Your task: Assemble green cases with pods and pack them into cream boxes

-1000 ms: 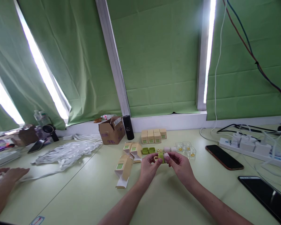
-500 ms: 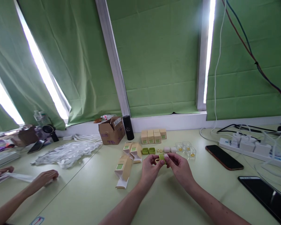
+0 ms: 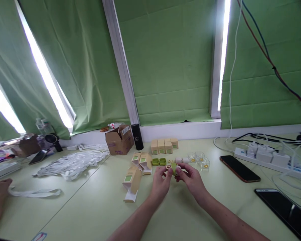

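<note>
A small green piece with a beige ring (image 3: 168, 166) at its left end is held between both hands. My left hand (image 3: 160, 182) pinches its left side, and my right hand (image 3: 192, 180) grips the right side; the fingers partly cover the green piece (image 3: 174, 168). Just beyond the hands lie two small green square trays (image 3: 155, 162), some tiny beige parts, pale cylinders (image 3: 182, 160) and clear cups (image 3: 200, 156) with yellow centres. To the left of my left hand, beige cartons (image 3: 132, 177) with green squares lie with flaps open.
Several upright beige cartons (image 3: 161, 147) stand at the back beside a black cylinder (image 3: 137, 137) and a cardboard box (image 3: 119, 140). Phones (image 3: 240, 168) and a white power strip (image 3: 271, 162) are on the right. White straps (image 3: 72, 164) and a co-worker's hand (image 3: 0, 194) are on the left.
The green piece has turned in my fingers, with its ring now further left. The co-worker's hands have drawn back left, leaving a white strap on the table.
</note>
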`<control>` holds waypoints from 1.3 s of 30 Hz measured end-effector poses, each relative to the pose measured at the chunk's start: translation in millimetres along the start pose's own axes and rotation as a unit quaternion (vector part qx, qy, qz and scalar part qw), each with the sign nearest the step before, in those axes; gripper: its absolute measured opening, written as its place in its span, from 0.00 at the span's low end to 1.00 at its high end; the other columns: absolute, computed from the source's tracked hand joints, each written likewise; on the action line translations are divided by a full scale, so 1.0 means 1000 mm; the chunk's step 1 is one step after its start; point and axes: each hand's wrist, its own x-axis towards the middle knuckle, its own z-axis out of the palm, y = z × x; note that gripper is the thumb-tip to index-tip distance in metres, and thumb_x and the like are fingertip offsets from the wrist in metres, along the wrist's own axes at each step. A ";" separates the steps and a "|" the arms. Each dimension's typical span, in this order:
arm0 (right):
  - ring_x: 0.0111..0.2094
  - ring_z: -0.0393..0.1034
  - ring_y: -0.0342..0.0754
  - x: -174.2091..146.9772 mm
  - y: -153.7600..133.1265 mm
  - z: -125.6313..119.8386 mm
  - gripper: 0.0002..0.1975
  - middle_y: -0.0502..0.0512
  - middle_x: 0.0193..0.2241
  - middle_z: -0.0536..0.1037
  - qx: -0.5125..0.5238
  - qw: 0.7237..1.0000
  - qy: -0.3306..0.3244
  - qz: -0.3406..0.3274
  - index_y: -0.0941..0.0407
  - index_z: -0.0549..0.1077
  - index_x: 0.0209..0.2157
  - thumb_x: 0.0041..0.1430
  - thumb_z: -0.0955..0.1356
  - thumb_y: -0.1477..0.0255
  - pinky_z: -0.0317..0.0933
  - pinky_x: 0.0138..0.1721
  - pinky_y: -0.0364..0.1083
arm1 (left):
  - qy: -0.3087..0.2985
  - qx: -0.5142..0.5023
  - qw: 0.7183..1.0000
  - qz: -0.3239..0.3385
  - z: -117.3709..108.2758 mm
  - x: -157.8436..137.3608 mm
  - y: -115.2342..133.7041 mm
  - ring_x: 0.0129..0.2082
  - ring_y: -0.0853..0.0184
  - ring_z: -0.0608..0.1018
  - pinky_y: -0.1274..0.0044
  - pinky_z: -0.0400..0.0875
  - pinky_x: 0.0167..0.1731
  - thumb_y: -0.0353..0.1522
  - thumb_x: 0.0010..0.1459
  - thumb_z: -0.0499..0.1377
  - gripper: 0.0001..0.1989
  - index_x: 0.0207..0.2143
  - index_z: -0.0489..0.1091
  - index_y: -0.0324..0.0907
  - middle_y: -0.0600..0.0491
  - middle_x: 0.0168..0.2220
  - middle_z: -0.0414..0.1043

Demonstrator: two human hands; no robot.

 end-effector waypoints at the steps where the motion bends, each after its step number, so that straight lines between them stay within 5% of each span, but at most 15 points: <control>1: 0.26 0.74 0.48 0.000 -0.001 0.000 0.29 0.56 0.33 0.83 0.006 1.000 0.003 0.001 0.57 0.80 0.41 0.45 0.79 0.50 0.72 0.32 0.50 | 0.020 0.009 1.000 0.010 0.001 -0.002 0.000 0.44 0.55 0.76 0.69 0.73 0.41 0.49 0.64 0.58 0.20 0.43 0.79 0.43 0.44 0.42 0.79; 4: 0.27 0.74 0.47 -0.003 -0.005 0.002 0.28 0.56 0.34 0.82 0.024 1.000 0.012 0.003 0.57 0.80 0.40 0.45 0.79 0.50 0.73 0.32 0.49 | 0.044 0.030 0.996 0.068 0.002 -0.008 0.002 0.52 0.57 0.74 0.66 0.74 0.47 0.38 0.62 0.63 0.25 0.61 0.66 0.46 0.43 0.57 0.70; 9: 0.32 0.77 0.50 -0.005 -0.006 0.004 0.26 0.57 0.37 0.82 0.040 0.999 0.009 0.001 0.57 0.80 0.39 0.47 0.79 0.51 0.74 0.36 0.50 | -0.008 0.080 0.984 0.161 0.004 -0.013 0.006 0.56 0.57 0.72 0.67 0.77 0.47 0.27 0.63 0.58 0.23 0.60 0.65 0.48 0.43 0.59 0.63; 18: 0.33 0.79 0.52 -0.004 0.005 0.004 0.26 0.55 0.36 0.81 0.029 1.000 0.012 -0.005 0.56 0.76 0.37 0.46 0.79 0.51 0.76 0.37 0.53 | -0.033 0.079 0.985 0.149 0.006 -0.016 -0.007 0.62 0.53 0.71 0.62 0.77 0.53 0.30 0.69 0.52 0.23 0.65 0.62 0.46 0.40 0.63 0.65; 23: 0.34 0.80 0.53 -0.005 0.008 0.000 0.24 0.56 0.34 0.81 -0.050 0.997 -0.016 -0.049 0.55 0.73 0.40 0.52 0.77 0.51 0.76 0.38 0.53 | -0.001 -0.031 0.995 0.090 0.005 -0.011 -0.006 0.54 0.56 0.77 0.65 0.77 0.51 0.37 0.70 0.54 0.22 0.64 0.64 0.43 0.39 0.60 0.70; 25: 0.38 0.80 0.53 -0.006 0.007 -0.003 0.23 0.59 0.41 0.81 -0.116 0.989 -0.019 -0.091 0.54 0.72 0.45 0.56 0.75 0.54 0.77 0.39 0.52 | -0.003 -0.092 0.994 0.050 0.005 -0.008 -0.006 0.49 0.59 0.80 0.66 0.77 0.49 0.40 0.70 0.55 0.23 0.63 0.65 0.41 0.39 0.54 0.75; 30: 0.46 0.78 0.54 -0.007 0.000 -0.013 0.22 0.63 0.59 0.72 -0.329 0.906 -0.034 -0.264 0.50 0.69 0.59 0.65 0.70 0.63 0.78 0.38 0.50 | -0.038 -0.199 0.979 -0.004 0.004 -0.004 -0.004 0.40 0.62 0.81 0.71 0.77 0.42 0.44 0.66 0.60 0.26 0.60 0.68 0.38 0.42 0.45 0.79; 35: 0.58 0.74 0.55 -0.005 -0.001 -0.019 0.19 0.59 0.58 0.76 -0.483 0.787 -0.057 -0.379 0.49 0.70 0.60 0.69 0.65 0.72 0.75 0.51 0.53 | -0.065 -0.239 0.969 -0.017 0.006 -0.005 0.004 0.38 0.63 0.80 0.74 0.76 0.39 0.44 0.63 0.64 0.24 0.55 0.71 0.40 0.44 0.43 0.79; 39: 0.56 0.76 0.54 -0.002 0.003 -0.022 0.17 0.60 0.57 0.78 -0.517 0.747 -0.055 -0.414 0.52 0.73 0.57 0.70 0.64 0.74 0.75 0.51 0.52 | -0.085 -0.248 0.965 -0.031 0.008 -0.006 0.004 0.33 0.68 0.77 0.79 0.71 0.28 0.45 0.63 0.63 0.23 0.53 0.69 0.40 0.44 0.44 0.77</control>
